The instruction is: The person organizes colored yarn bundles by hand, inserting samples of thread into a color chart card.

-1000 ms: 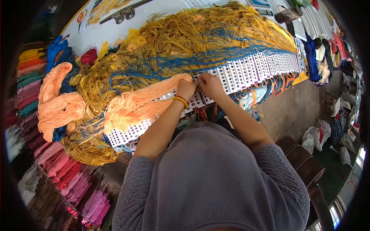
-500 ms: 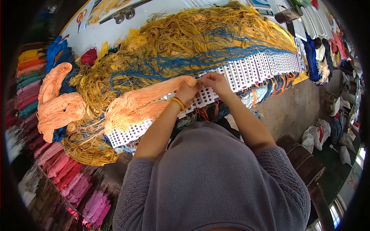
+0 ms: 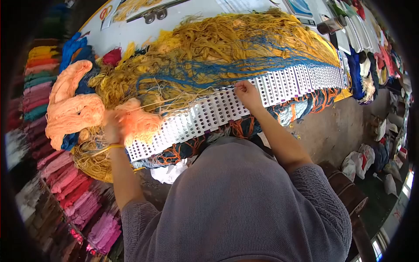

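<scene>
My left hand (image 3: 114,125), smeared by motion, is at the left end of a bunched peach yarn skein (image 3: 144,123) and appears closed on it. The skein lies over the left part of a long row of white punched cards (image 3: 198,114). My right hand (image 3: 248,96) is pinched at the cards' upper edge; what sits between its fingertips is too small to make out. Pale strands (image 3: 174,99) run from near the peach skein toward my right hand. Blue yarn strands (image 3: 209,70) lead along the cards over a heap of mustard yarn (image 3: 218,39).
Another peach skein (image 3: 72,109) hangs over the left end of the heap. Scissors (image 3: 106,12) lie on the white table (image 3: 126,32) at the back left. Coloured skeins (image 3: 72,185) line the left side. A dark cylinder (image 3: 331,25) sits at the back right.
My left hand has moved left, away from my right hand, drawing the peach skein with it and uncovering more cards. My right hand has stayed near the cards' upper edge.
</scene>
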{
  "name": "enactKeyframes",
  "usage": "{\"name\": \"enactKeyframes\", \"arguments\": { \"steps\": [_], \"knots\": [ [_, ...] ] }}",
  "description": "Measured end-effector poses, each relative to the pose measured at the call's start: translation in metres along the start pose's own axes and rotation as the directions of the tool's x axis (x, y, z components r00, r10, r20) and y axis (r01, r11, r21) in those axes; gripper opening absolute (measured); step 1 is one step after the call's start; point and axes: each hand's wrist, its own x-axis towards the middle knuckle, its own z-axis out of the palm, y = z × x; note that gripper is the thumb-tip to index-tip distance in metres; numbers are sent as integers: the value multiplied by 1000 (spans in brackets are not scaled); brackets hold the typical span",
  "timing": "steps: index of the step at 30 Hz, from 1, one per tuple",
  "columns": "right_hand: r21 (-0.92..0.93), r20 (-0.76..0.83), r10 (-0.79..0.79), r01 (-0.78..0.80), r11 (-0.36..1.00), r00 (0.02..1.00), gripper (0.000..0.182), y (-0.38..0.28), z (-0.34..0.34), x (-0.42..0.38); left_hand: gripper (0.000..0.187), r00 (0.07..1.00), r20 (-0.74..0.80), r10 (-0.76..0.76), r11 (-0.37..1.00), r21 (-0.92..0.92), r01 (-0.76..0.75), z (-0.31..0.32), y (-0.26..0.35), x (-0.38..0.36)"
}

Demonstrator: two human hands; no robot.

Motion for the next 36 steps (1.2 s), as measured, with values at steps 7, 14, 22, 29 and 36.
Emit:
{"name": "enactKeyframes", "arguments": {
  "steps": [7,14,22,29,36],
  "knots": [
    [368,349,-204,66,928,915,19,-88,64,-51,54,651,740,-171,857,-214,469,211,-15,-79],
    [232,356,-118,35,972,927,12,-102,63,-67,55,658,715,-237,784,-259,564,215,3,-97],
    [173,317,-93,38,984,944,15,-90,72,-69,41,629,768,-124,842,-254,476,208,-10,-95],
    [878,460,-66,-442,185,886,9,-108,3,-50,29,866,495,-69,890,-360,278,112,-19,-43],
    [664,-607,147,396,634,781,12,-5,-285,37,26,958,-265,-112,989,65,134,-188,17,20]
  ]
}}
